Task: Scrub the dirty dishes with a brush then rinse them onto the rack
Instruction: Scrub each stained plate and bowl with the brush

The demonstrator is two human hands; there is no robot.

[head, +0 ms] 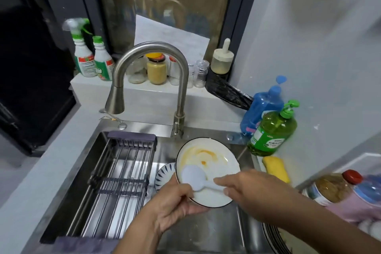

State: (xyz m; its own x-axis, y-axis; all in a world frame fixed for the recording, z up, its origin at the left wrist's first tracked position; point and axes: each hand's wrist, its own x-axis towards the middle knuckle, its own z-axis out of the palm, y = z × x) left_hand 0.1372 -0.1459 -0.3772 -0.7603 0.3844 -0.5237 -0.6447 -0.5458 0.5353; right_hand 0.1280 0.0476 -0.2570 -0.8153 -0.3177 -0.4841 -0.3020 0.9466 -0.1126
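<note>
Plate (208,171), orange-stained, tilted above sink (206,231); left hand (175,208) closed on its lower rim, right hand (247,194) gripping brush (194,178) against it. Scrubbing underway; stains remain, rinsing and rack (115,181) judged next.

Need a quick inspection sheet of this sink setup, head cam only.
Surface: steel sink, no water running from faucet.
Job's things: white plate with orange smears, tilted over the sink; white brush on its face; blue-patterned dish behind it; dish rack holds no dishes.
Clutter: green soap bottle, blue bottle, yellow sponge, spray bottles, jars on the ledge.
Grips: left hand holds plate rim; right hand holds brush handle.
Cables: nothing seen.
Surroundings: dark window, grey wall.
</note>
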